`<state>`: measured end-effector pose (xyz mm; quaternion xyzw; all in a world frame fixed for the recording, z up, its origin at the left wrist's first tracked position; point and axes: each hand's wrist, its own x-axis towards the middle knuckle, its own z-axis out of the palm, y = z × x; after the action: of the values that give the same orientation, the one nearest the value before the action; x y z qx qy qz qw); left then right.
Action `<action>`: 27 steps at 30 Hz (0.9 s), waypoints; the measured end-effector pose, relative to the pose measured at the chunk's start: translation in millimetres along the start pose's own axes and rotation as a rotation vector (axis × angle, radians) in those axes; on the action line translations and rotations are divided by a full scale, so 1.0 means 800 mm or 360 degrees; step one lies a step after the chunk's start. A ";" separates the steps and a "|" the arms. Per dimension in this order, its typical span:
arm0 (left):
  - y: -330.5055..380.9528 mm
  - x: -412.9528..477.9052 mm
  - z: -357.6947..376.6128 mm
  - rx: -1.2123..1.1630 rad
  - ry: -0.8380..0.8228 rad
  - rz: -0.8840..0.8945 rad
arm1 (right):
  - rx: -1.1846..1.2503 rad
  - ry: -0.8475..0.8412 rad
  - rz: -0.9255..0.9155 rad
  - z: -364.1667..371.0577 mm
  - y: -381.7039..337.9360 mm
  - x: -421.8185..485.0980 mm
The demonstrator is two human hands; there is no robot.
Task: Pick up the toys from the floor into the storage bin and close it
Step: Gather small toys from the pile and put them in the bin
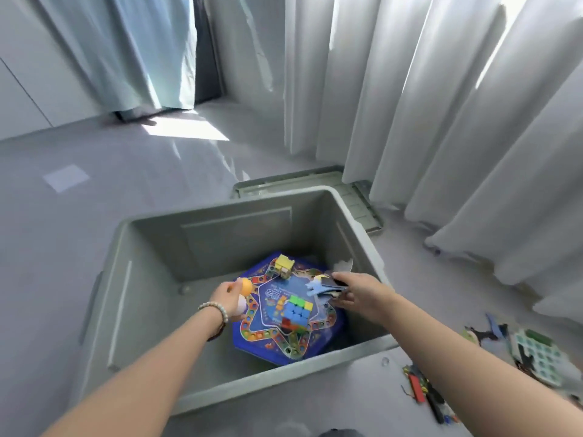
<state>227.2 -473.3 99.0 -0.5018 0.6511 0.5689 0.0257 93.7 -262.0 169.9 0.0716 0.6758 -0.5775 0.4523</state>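
Over the open grey plastic storage bin [236,234], my left hand [227,298] grips an orange-and-white rounded toy [245,287] near its left wall, my right hand [359,293] pinches flat blue-and-dark card pieces [321,287] near its right wall, both low, I judge, to drop softly onto the blue hexagonal game board [271,348].

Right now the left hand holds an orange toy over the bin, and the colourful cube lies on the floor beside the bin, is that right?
Not quite. The left hand does hold the orange toy over the bin, but the colourful cube lies inside the bin, on the blue game board, not on the floor beside it. The head view shows this.
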 end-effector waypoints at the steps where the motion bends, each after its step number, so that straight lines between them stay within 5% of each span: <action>1: 0.000 0.006 0.004 -0.0021 0.0006 0.0001 | 0.0110 0.0022 0.0024 0.005 0.002 0.011; 3: 0.008 0.010 0.012 0.0027 0.0046 0.0083 | 0.0091 0.0060 0.0039 0.012 0.008 0.029; 7: 0.028 0.006 0.020 0.0408 0.0102 0.0383 | -0.0680 0.0123 -0.0085 0.011 0.017 0.034; 11: 0.055 -0.014 0.027 0.0839 0.0047 0.0619 | -0.1053 0.0135 -0.0321 -0.003 -0.001 0.005; 20: 0.158 -0.132 0.118 0.1285 -0.0042 0.1398 | -0.1154 0.0366 -0.0625 -0.127 -0.061 -0.105; 27: 0.184 -0.216 0.267 0.1485 -0.0357 0.1691 | -0.1127 0.0752 -0.0433 -0.317 -0.004 -0.203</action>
<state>97.8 -224.0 233.6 0.0080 0.9763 0.2148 0.0240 52.1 20.1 265.3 -0.0472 0.9200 -0.3325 0.2021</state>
